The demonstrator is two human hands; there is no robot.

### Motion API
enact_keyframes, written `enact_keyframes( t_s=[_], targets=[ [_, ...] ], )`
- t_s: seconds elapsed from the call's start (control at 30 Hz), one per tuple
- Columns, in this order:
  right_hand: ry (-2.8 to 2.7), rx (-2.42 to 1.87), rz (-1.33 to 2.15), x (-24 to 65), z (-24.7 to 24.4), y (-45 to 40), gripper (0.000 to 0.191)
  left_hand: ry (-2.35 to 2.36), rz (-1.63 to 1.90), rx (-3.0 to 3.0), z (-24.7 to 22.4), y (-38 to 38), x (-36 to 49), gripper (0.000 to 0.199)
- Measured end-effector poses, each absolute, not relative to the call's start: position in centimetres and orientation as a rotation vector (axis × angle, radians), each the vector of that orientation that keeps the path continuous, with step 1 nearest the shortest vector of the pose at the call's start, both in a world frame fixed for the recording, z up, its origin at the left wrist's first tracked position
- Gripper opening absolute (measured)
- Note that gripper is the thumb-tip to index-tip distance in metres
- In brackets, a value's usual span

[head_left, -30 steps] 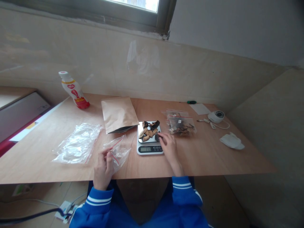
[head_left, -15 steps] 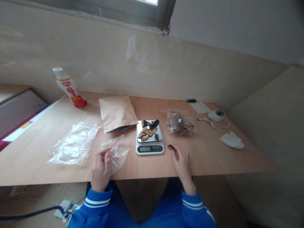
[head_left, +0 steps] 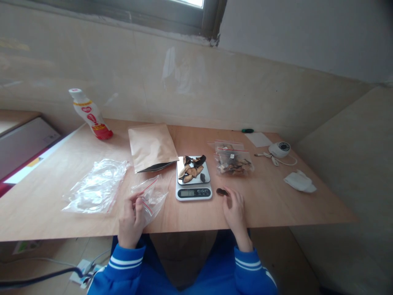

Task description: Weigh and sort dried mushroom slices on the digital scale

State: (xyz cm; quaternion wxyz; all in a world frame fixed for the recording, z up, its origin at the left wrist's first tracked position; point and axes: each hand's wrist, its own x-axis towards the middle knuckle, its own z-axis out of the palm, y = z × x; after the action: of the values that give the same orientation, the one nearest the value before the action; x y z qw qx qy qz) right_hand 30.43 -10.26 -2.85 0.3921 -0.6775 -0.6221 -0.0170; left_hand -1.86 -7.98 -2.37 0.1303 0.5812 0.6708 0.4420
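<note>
Between thumb and fingers, my left hand grips a clear zip bag with red seal lines, lying near the table's front edge. My right hand pinches a dark brown dried slice, perhaps dried mushroom, just right of a kitchen scale. Several dried slices, tan and dark, lie on the scale's shiny plate, with a small dark piece at its right corner. The scale's display is lit, its digits too small to read surely.
Behind the scale's left side lies a brown paper pouch, its mouth partly open. Clear plastic bags are at left, near a bottle. Filled zip bags sit at right, then a white camera with cable and a crumpled tissue.
The dark slice in my right hand has turned a little, showing more of its flat side. My left hand and the scale's load look the same.
</note>
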Motion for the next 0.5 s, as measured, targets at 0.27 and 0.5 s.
enact_keyframes(
  t_s=[0.27,0.5],
  targets=[
    [-1.605,-1.72,0.034,29.7,-2.2,-9.8,0.027,1.949,1.286,1.69,-2.0,-7.9,-1.7,0.037],
    [-1.609,-1.741,-0.003,29.4,-2.6,-9.8,0.026,1.932,1.287,1.712,-2.0,-8.0,-1.7,0.038]
  ],
)
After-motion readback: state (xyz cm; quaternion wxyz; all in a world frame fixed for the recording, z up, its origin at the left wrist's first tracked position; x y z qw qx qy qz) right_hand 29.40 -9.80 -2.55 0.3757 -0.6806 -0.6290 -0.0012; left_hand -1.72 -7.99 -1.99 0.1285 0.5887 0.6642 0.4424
